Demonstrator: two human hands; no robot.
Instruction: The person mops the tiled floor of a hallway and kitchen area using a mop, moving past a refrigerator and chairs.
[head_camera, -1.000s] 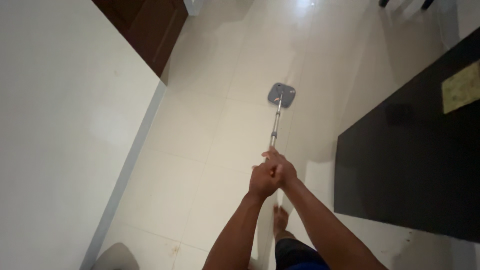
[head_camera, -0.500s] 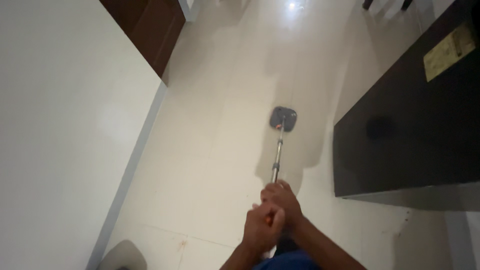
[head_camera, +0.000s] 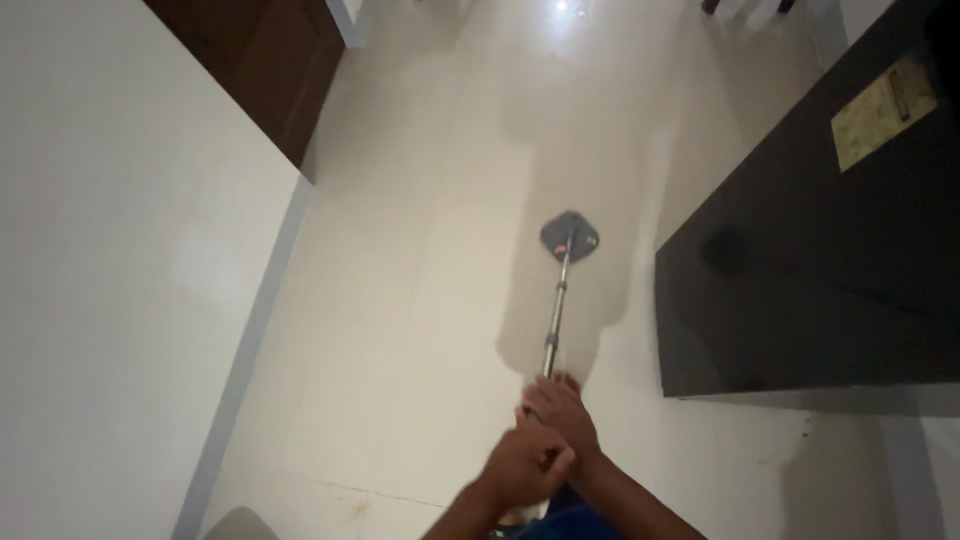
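Note:
A mop with a metal pole (head_camera: 556, 312) and a flat grey head (head_camera: 569, 236) rests on the pale tiled floor (head_camera: 420, 300) ahead of me. My right hand (head_camera: 563, 412) grips the pole higher along its length, and my left hand (head_camera: 525, 462) grips the handle end just below it, the two hands touching. The mop head lies flat on a darker, wet-looking patch of tile close to the black cabinet's corner.
A white wall (head_camera: 110, 260) with a grey skirting strip runs along the left. A dark wooden door (head_camera: 262, 60) stands at the top left. A black cabinet (head_camera: 810, 260) with a yellowish sheet (head_camera: 880, 112) on top fills the right side.
The mop has been drawn back toward me and my hands have dropped lower in the view. The mop head has turned slightly, and the cabinet now sits closer to it.

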